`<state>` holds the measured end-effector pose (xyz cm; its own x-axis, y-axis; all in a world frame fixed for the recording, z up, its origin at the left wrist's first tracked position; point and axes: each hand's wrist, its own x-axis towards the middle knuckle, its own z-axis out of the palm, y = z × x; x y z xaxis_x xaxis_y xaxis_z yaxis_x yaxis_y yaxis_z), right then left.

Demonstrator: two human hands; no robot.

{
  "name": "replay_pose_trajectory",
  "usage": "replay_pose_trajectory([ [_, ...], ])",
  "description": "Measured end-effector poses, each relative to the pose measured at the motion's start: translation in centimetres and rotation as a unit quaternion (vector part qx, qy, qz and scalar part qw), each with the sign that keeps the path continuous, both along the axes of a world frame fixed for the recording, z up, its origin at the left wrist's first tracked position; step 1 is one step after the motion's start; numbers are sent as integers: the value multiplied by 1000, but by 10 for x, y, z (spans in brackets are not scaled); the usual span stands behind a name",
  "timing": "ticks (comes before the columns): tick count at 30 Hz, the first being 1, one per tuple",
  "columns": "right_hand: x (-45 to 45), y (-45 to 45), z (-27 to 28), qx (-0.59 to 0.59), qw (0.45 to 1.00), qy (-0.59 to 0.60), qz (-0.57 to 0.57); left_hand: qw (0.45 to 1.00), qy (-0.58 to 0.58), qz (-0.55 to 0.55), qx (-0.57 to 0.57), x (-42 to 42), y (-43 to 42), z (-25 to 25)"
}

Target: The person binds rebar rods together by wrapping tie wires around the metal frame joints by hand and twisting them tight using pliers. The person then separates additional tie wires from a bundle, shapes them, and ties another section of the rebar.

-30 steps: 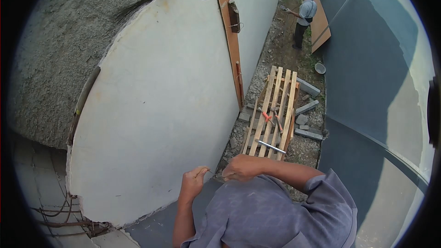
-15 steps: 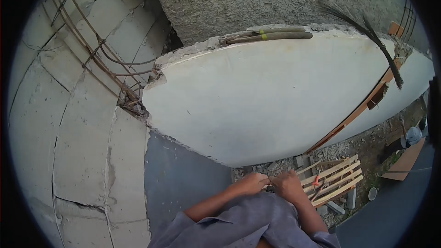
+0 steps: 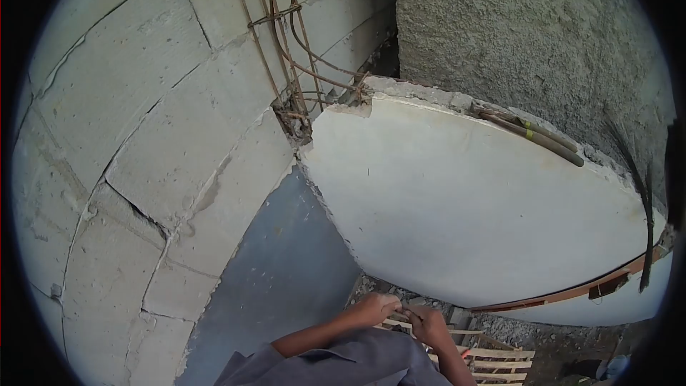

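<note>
My left hand and my right hand are close together in front of my body, low in the view. Both have their fingers closed in a pinch. A small thin piece shows between the fingertips, too small to name. Just beyond and beneath them is a slatted wooden pallet-like platform, partly hidden by my right arm. A red item lies on its slats beside that arm.
A white wall with a broken top edge stands ahead, bearing dark hoses. Rusty rebar rises at the corner beside a block wall. Dark bristly strands hang at right. Another person is below right.
My view has turned left, so the walls and rebar have moved right in the picture. The pallet has dropped lower. My hands stay together, fingers closed.
</note>
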<state>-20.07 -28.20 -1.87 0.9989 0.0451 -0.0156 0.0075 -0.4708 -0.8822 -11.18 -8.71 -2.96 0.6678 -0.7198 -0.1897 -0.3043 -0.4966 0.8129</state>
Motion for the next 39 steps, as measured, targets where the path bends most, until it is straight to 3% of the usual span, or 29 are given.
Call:
replay_pose_trajectory([
  [5, 24, 4, 29, 27, 999, -1, 29, 996, -22, 73, -42, 7, 12, -2],
  [8, 36, 6, 42, 13, 1000, -21, 8, 990, 56, 121, -38, 21, 24, 46],
  [10, 44, 6, 57, 10, 999, -27, -33, 977, 37, 176, -116, 51, 45, 53],
  [12, 53, 3, 93, 10, 997, -22, -78, 952, 25, 254, -167, 88, 70, 94],
  [15, 71, 3, 148, -8, 989, -105, -106, 905, -73, 304, -289, 167, 104, 141],
  [19, 104, 21, 230, -88, 955, -258, -115, 822, -80, 350, -443, 276, 127, 214],
  [24, 189, 59, 312, -186, 868, -446, -116, 806, -112, 355, -460, 377, 118, 266],
  [25, 216, 64, 321, -208, 842, -485, -112, 812, -60, 338, -472, 389, 114, 272],
  [27, 263, 73, 342, -241, 863, -429, -115, 817, 45, 300, -490, 407, 108, 278],
  [31, 360, 86, 349, -298, 856, -410, -101, 814, 140, 228, -515, 441, 101, 276],
  [39, 472, 119, 321, -191, 925, -314, -101, 769, 207, 162, -582, 455, 99, 276],
])
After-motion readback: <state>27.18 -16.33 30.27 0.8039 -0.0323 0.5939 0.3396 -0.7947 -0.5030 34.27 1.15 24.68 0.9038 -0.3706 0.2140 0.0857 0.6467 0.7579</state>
